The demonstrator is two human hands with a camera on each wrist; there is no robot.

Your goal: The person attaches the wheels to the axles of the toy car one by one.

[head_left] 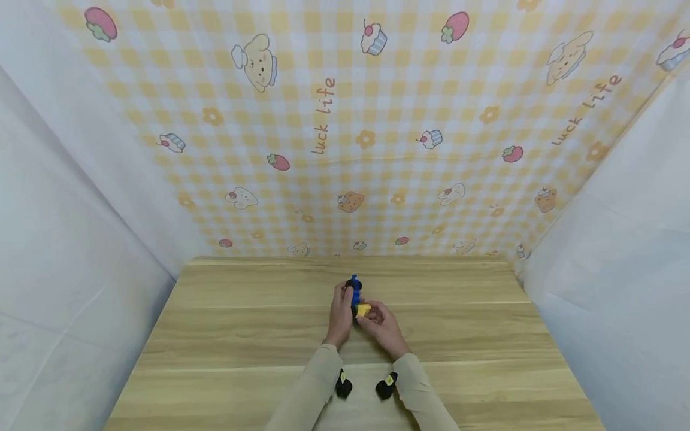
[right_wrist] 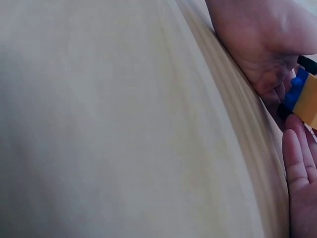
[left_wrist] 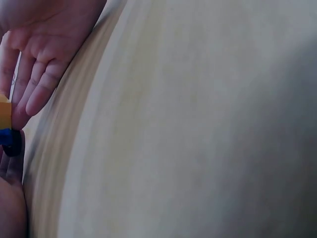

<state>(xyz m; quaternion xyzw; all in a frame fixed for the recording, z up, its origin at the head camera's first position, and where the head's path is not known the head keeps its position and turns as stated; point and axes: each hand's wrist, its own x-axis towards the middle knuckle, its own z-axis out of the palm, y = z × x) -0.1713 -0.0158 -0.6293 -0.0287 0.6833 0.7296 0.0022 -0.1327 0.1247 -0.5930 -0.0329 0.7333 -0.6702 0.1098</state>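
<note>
A small toy vehicle with a blue body [head_left: 356,296] and black wheels [head_left: 354,285] is held between the two hands. The left hand [head_left: 340,316] grips its left side, with the thumb along the blue part. At the near end, the right hand [head_left: 386,330] pinches a yellow block [head_left: 363,310] that touches the blue body; whether the two are joined I cannot tell. In the right wrist view the yellow block [right_wrist: 308,101] lies against the studded blue part [right_wrist: 295,90]. Only a slice of the yellow block [left_wrist: 5,115] shows at the left wrist view's edge.
A wood-grain table [head_left: 242,335] lies under both hands. Behind it hangs a yellow checked cloth [head_left: 399,173] with cartoon prints. White sheets [head_left: 70,239] close off both sides. Black wrist devices [head_left: 343,384] sit on the inner side of each sleeve.
</note>
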